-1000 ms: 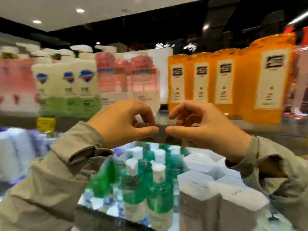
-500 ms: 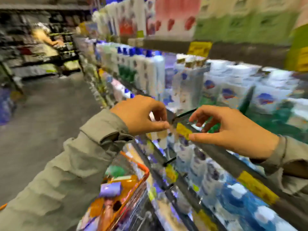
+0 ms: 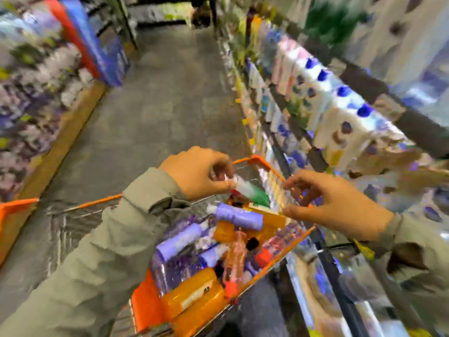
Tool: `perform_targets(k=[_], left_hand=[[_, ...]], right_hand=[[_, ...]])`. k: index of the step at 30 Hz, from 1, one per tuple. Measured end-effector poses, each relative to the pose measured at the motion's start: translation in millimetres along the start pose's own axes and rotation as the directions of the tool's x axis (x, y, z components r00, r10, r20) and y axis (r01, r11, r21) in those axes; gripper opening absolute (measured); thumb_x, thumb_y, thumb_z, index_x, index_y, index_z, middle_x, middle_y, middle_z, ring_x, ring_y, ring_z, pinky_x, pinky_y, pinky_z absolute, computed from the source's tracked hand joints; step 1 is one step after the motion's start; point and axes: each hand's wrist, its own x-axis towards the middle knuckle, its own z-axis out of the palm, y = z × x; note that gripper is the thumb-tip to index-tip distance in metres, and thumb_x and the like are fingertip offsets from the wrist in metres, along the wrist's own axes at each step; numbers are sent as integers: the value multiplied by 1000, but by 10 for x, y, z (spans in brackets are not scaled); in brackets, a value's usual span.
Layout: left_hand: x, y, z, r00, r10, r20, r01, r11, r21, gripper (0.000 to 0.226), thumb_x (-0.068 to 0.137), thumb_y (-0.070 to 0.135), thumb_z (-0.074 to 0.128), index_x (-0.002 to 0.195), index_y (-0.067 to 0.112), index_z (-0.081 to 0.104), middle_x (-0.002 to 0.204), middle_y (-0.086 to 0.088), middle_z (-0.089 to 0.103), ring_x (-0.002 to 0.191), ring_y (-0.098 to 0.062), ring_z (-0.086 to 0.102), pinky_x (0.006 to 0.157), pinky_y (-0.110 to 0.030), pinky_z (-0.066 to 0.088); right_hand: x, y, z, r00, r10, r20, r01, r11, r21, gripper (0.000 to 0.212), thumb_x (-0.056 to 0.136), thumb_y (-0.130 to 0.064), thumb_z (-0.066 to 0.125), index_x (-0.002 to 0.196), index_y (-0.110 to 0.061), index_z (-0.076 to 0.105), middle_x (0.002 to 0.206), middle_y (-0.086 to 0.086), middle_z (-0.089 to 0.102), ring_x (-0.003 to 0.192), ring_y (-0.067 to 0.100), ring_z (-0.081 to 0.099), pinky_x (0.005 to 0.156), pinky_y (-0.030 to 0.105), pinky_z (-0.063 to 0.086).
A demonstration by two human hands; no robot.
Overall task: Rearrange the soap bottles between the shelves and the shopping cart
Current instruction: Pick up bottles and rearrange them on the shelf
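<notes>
Landmark: shopping cart (image 3: 252, 159), orange rim.
Over the cart's left side, the left sleeve (image 3: 97, 263): long, grey-green cloth, heavily creased along its length. Its cuff (image 3: 155, 190) is a broad band, ending at the bare left hand (image 3: 196, 171).
To the right of the cart, the right sleeve (image 3: 420, 239): same cloth, ending at the bare right hand (image 3: 337, 205). There is a dark brown patch (image 3: 405, 260) near that sleeve's end; too blurred to tell what it is.

Two hands (image 3: 196, 171) (image 3: 335, 207), one orange cart (image 3: 252, 159), one green bottle (image 3: 252, 194).
</notes>
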Motion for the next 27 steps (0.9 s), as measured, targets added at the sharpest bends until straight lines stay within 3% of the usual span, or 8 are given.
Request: perform_targets(k=[6, 10, 15, 20, 27], left_hand=[[-30, -803, 569, 974, -201, 108, 205, 978, -27, 19, 83, 49, 64, 94, 34, 62, 80, 19, 56, 80, -6, 58, 74, -24, 44], [-1, -1223, 927, 929, -329, 168, 332, 943, 10, 24, 84, 51, 60, 100, 33, 59, 92, 15, 57, 97, -11, 59, 79, -27, 45], [165, -1556, 1365, 865, -469, 178, 483, 874, -43, 26, 85, 49, 58, 106, 35, 54, 103, 13, 59, 102, -15, 59, 84, -32, 48], [334, -1826, 1914, 759, -584, 287, 628, 773, -89, 48, 86, 50, 56, 128, 33, 42, 126, 6, 54, 112, -23, 57, 91, -37, 47], [599, -2154, 2553, 678, -639, 363, 705, 705, -78, 48, 88, 47, 55, 131, 31, 41, 132, 4, 49, 121, -21, 52, 94, -33, 44]], right_hand=[[602, 212, 653, 976, 83, 203, -80, 997, -24, 35, 75, -25, 78, 104, -19, 59, 93, 1, 60, 78, 23, 62, 69, 26, 45], [971, 430, 1036, 959, 83, 271, -67, 995, -67, 35, 74, -28, 78, 102, -22, 59, 90, -4, 58, 77, 17, 59, 70, 26, 45], [1489, 686, 1534, 932, 59, 359, -44, 998, -51, 33, 73, -33, 78, 96, -28, 54, 83, -11, 53, 71, 4, 52, 69, 29, 42], [1878, 977, 2026, 899, 78, 431, -80, 997, -13, 27, 76, -30, 76, 90, -25, 53, 81, -5, 58, 70, 13, 53, 69, 27, 39], [2322, 1442, 2634, 854, 127, 504, -123, 992, -42, 28, 74, -31, 76, 91, -27, 54, 84, 2, 58, 68, 14, 51, 67, 30, 40]])
